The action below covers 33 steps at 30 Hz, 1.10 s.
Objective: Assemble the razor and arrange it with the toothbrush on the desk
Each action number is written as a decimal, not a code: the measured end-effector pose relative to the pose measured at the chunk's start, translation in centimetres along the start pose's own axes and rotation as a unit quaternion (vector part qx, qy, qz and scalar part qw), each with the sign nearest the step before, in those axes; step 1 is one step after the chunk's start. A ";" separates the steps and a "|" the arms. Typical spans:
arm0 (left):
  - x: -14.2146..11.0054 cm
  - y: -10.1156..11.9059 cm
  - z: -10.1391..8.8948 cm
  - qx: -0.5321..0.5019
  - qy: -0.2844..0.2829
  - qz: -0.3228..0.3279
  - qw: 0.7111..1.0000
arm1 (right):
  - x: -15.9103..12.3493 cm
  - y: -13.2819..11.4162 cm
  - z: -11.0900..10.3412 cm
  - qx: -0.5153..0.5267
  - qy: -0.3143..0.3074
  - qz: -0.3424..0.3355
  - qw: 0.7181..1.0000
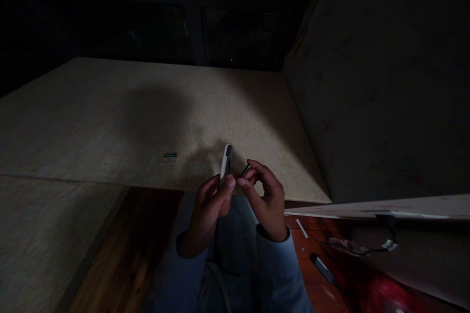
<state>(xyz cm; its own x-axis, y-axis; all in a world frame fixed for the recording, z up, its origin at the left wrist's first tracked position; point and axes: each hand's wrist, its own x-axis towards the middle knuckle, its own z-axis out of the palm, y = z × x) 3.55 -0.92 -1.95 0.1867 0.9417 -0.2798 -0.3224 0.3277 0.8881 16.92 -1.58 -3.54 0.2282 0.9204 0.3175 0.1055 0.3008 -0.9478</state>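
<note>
My left hand is closed around the lower end of a slim white-and-dark tool, whose kind I cannot make out. The tool stands nearly upright, with a dark piece along the right side of its upper end. Close beside it, my right hand pinches a short dark bar between thumb and fingers. Both hands are over the near edge of the pale table, their fingertips almost meeting. A small dark strip on a clear piece lies on the tabletop to the left.
The pale table spreads out in front, in dim light with shadows on it. A dark panel rises along the right. On the reddish floor lie a white strip, a dark elongated object and a cable.
</note>
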 end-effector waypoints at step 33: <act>0.9 -0.9 -0.7 -0.052 0.060 0.010 0.997 | 0.1 1.3 -0.3 -0.026 -0.056 -0.027 0.998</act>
<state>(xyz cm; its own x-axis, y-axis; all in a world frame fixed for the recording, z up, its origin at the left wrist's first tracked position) 3.34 -0.28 -3.26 0.0700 0.9482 -0.3099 -0.4201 0.3098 0.8529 17.40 -1.14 -4.74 0.1118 0.9261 0.3603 0.1658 0.3401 -0.9257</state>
